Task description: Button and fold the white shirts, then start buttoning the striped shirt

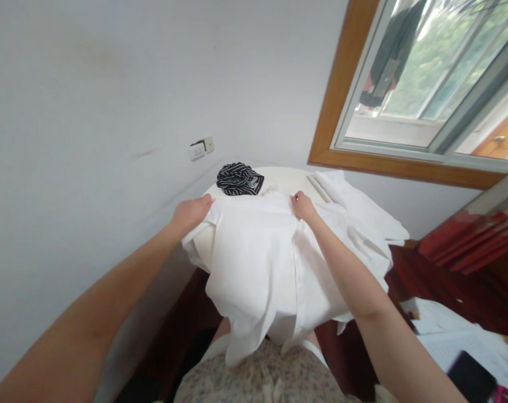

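A white shirt lies spread over a round cream table and hangs down over its near edge. My left hand is closed on the shirt's upper left part. Closed as well, my right hand pinches the cloth near the middle of its top edge. Between the hands the fabric is stretched fairly flat, with loose folds lower down. More white cloth spreads over the table's right side; I cannot tell whether it all belongs to the same shirt. A bunched black cloth with white stripes rests behind my left hand.
A pale wall with a socket stands behind the table. To the right are a wood-framed window and a red-and-cream curtain. Papers and a dark phone-like object lie at lower right.
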`<state>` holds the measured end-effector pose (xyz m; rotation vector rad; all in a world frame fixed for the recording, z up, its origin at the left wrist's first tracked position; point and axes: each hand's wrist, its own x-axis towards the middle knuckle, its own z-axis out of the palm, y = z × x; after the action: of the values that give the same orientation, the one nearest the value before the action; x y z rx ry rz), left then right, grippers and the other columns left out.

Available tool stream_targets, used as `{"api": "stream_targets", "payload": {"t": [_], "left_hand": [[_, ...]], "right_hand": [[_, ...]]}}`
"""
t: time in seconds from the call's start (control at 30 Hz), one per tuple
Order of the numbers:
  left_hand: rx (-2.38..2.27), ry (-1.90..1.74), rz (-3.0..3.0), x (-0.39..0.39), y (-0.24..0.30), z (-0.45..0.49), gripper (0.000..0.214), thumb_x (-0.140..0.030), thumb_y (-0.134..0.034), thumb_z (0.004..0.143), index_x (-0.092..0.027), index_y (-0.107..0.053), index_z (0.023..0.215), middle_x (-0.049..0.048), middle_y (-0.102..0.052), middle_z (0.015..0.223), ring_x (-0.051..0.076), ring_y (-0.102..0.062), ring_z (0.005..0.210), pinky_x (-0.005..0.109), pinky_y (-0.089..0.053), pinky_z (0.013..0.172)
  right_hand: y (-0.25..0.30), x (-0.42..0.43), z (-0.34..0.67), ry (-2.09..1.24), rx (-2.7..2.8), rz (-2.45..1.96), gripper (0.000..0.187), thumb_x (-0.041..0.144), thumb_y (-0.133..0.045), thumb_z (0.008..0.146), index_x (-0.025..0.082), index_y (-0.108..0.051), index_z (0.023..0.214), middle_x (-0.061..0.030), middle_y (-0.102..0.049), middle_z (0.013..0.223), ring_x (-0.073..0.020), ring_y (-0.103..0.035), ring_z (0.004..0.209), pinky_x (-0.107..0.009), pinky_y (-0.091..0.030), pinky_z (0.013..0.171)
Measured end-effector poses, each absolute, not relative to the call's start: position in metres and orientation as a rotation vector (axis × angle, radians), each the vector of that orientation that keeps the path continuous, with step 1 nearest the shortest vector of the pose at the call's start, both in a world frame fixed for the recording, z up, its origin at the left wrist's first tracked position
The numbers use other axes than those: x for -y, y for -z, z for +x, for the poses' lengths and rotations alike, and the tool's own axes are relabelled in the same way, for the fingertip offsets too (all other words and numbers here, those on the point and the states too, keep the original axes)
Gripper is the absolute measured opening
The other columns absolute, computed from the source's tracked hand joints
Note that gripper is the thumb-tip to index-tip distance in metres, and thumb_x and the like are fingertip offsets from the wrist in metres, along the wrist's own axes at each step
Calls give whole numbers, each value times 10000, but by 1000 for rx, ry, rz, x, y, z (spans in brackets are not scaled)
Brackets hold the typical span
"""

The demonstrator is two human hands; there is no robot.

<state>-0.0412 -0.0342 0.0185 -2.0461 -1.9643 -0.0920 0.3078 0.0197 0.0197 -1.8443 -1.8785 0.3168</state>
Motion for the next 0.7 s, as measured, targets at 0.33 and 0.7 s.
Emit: {"api": "stream_targets", "payload": {"t": [0.33,0.7], "left_hand": [[1547,290,-2330,53,-22,8,320,-277,-410,899,-205,-640,1109,119,-586,1169,276,-490,1108,407,-388,914],[1626,375,-2471,-32,-8,147,373,-236,-568,839,-223,-609,1209,117,-556,1205,268,-468,1150,384,-410,937]], "right_hand": [[12,55,296,-265,2406,-1992,339,342,-510,886,179,-598,1170,-138,-666,1176,-274,-630,1084,-348,-494,814],[0,-8,334,-125,2217,-1944,349,240,-428,935,212,-558,1257,-91,-667,1193,-205,-614,1110,-282,-456,879]]}}
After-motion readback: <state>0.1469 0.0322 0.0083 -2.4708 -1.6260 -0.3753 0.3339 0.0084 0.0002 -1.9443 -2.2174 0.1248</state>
